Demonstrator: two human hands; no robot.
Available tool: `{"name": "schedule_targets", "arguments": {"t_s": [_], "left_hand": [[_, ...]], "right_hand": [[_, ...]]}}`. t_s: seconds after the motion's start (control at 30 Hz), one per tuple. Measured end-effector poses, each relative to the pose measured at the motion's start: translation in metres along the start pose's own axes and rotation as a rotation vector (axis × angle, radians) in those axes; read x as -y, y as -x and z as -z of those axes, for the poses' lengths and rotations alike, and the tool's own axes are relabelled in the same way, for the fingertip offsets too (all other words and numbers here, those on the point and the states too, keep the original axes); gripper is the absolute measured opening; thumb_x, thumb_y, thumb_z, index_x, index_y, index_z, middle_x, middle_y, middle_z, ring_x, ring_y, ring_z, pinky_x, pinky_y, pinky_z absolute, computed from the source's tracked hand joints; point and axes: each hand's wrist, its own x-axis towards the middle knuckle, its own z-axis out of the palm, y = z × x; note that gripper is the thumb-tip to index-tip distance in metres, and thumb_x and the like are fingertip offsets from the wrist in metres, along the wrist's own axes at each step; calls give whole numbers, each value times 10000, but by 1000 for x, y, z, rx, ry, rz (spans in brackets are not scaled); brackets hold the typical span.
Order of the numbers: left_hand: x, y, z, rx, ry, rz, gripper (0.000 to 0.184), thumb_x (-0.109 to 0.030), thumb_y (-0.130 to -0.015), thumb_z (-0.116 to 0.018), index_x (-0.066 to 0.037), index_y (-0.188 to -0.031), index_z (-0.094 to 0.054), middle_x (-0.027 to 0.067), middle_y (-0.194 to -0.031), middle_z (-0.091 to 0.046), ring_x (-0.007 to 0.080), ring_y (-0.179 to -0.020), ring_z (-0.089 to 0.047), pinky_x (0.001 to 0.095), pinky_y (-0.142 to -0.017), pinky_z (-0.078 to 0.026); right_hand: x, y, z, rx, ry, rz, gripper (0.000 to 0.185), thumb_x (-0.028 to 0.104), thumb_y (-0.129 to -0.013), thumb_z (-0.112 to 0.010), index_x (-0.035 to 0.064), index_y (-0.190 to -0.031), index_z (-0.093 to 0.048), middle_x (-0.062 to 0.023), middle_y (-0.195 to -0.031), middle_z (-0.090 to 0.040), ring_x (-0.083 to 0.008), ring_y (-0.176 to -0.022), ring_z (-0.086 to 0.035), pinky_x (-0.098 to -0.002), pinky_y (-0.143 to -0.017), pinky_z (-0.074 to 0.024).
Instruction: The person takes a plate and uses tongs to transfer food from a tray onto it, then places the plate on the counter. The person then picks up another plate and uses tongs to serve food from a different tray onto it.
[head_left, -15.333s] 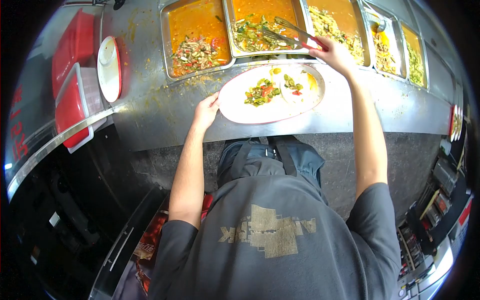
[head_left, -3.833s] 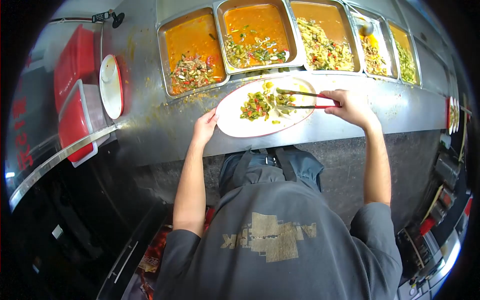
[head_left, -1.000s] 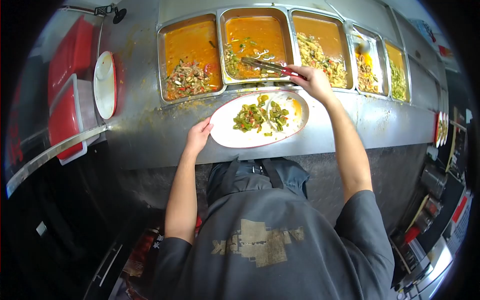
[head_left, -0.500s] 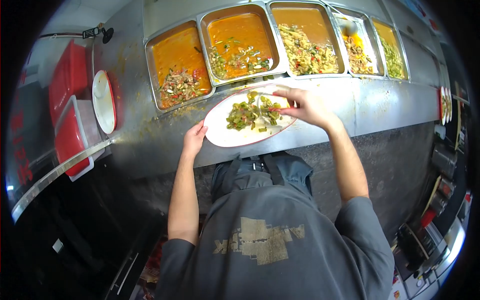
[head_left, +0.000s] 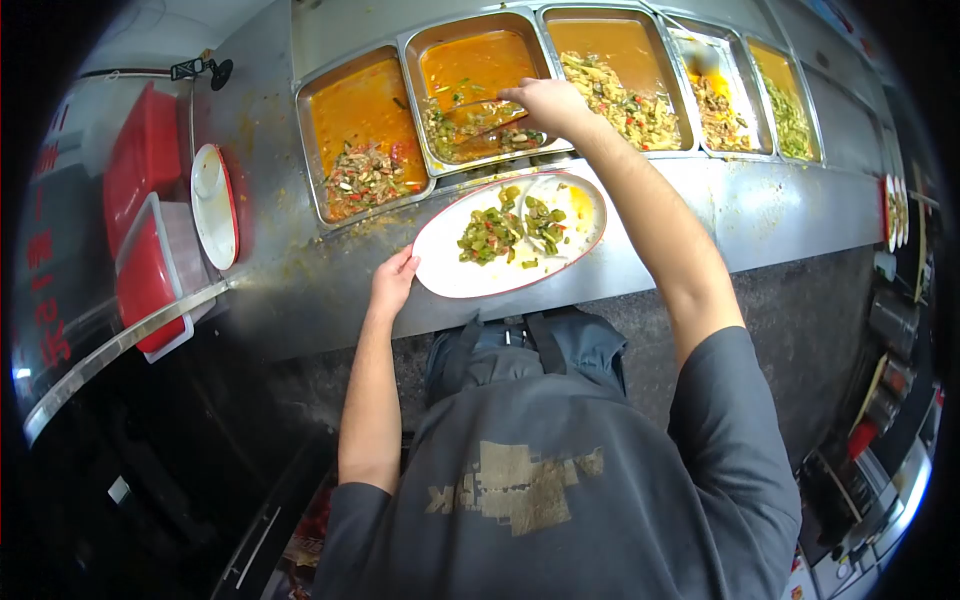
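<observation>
An oval white plate with a red rim (head_left: 450,265) lies on the steel counter, two heaps of chopped green vegetables (head_left: 487,236) on it. At its left edge my left hand (head_left: 393,281) grips the rim. My right hand (head_left: 552,104) is closed around metal tongs (head_left: 480,120), over the second food pan (head_left: 480,60) from the left. The tongs' tips reach the greens at the front of that pan, in orange liquid. My fingers hide most of the tongs' handle.
On the left is a food pan (head_left: 360,100) with orange liquid; more pans run right, including one with yellowish food (head_left: 640,120). Another oval dish (head_left: 214,225) sits at the counter's left, beside red and clear tubs (head_left: 150,290). Small plates (head_left: 893,210) stand far right.
Since half a second ago my right hand has moved with the tongs from the plate up and left to the second pan. My left hand still holds the plate's edge.
</observation>
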Motion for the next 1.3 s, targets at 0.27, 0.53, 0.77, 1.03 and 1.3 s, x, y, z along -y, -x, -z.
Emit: {"name": "schedule_targets", "arguments": {"t_s": [0.27, 0.53, 0.77, 1.03, 1.3], "left_hand": [[-13, 3, 2, 35, -2, 20, 418, -181, -968, -625, 55, -1307, -561, 119, -1254, -653, 150, -1124, -606, 267, -988, -440], [-3, 2, 3, 33, 8, -21, 363, -145, -964, -613, -7, -1299, -591, 95, -1192, -685, 130, -1061, -624, 261, -934, -464], [4, -2, 4, 28, -51, -25, 375, -161, -963, -618, 9, -1295, -587, 119, -1203, -679, 148, -1079, -630, 268, -946, -462], [1, 0, 2, 15, -29, -24, 371, -167, -968, -615, 13, -1292, -590, 107, -1202, -684, 137, -1081, -629, 264, -949, -460], [4, -2, 3, 39, -73, 3, 414, -169, -978, -607, 37, -1332, -548, 97, -1235, -661, 135, -1111, -603, 259, -979, -440]], "right_hand": [[1, -49, 5, 156, 99, -7, 547, 389, -839, -714, 303, -1356, -557, -52, -1140, -686, -251, -1067, -657, -396, -886, -538], [-8, -25, -25, 73, 58, 22, 400, 264, -916, -620, 287, -1314, -583, -68, -1061, -679, -278, -1004, -662, -418, -831, -537], [-24, 20, -36, -121, -46, 16, 336, 284, -910, -623, 257, -1245, -625, -62, -956, -660, -283, -898, -661, -431, -756, -533], [-36, 112, 18, -181, -326, 82, 340, 219, -846, -693, 171, -1182, -682, -90, -860, -682, -295, -789, -653, -413, -714, -516], [-16, 196, 25, 81, -332, 20, 412, 224, -787, -750, 145, -1185, -679, -133, -895, -681, -314, -850, -656, -424, -760, -510]]}}
